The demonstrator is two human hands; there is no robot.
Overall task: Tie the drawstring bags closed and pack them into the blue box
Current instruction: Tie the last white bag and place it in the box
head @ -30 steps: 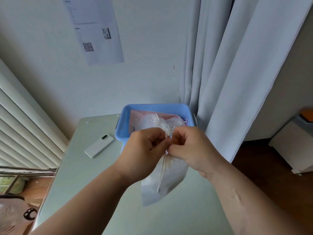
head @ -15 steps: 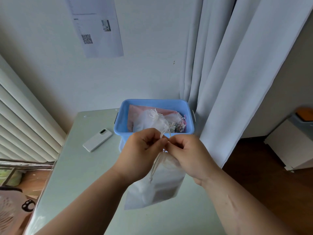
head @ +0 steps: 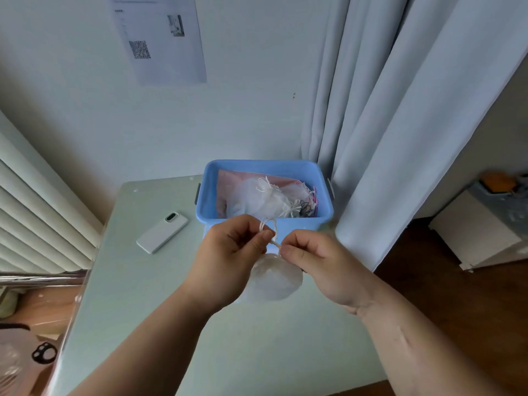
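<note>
Blue box (head: 264, 170), white bags (head: 257, 197) over pink inside. Sheer white bag (head: 273, 280), white cord (head: 268, 224). White phone (head: 162, 232), pale green table (head: 137, 281).

QR code on wall paper sheet (head: 160, 38), text illegible

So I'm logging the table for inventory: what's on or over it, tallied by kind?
Blue box: 1
Phone: 1
Drawstring bag in hand: 1, cord held by left hand and right hand
Bags in box: several, count unclear
Total: 3 plus the boxed bags
</note>
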